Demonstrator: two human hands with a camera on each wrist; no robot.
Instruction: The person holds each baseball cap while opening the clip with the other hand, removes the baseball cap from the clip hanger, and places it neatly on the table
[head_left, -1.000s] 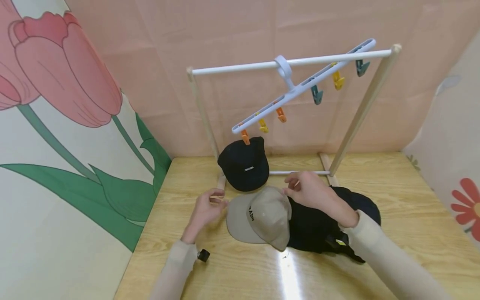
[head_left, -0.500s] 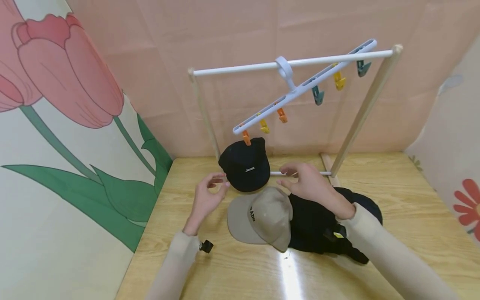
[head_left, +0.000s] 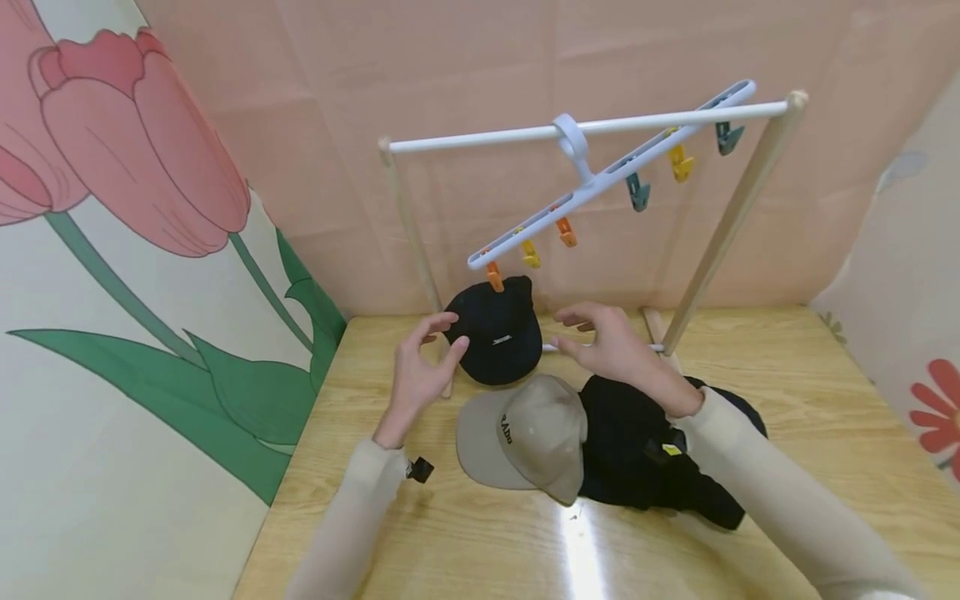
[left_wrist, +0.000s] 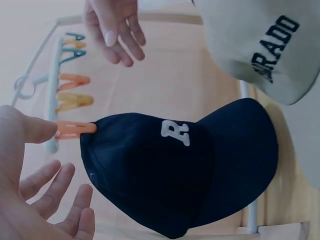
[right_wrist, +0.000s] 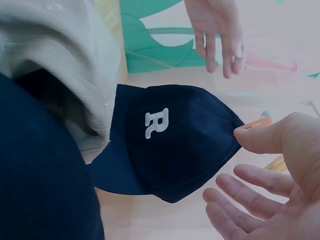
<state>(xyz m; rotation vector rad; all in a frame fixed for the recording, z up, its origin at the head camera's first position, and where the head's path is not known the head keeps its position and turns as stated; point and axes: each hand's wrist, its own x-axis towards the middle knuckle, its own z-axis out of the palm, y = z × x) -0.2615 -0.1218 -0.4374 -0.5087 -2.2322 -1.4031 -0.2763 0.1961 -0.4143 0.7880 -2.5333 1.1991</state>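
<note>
A dark cap with a white letter R hangs from the orange clip at the near end of a pale clip hanger. My left hand is raised at the cap's left side, fingers loosely bent around nothing. To the cap's right is my right hand, thumb and fingers apart, also holding nothing. In the left wrist view, my left hand is beside the clipped top of the dark cap. A beige cap with dark lettering lies on the table below both hands.
Dark caps lie right of the beige one, partly under my right forearm. The hanger hooks on the white bar of a wooden-legged rack. Several other clips, such as a yellow clip, hang from it. A wooden table lies beneath.
Both hands have risen from beside the beige cap to either side of the hanging dark cap. Their fingers have spread wider. The caps stay where they were.
</note>
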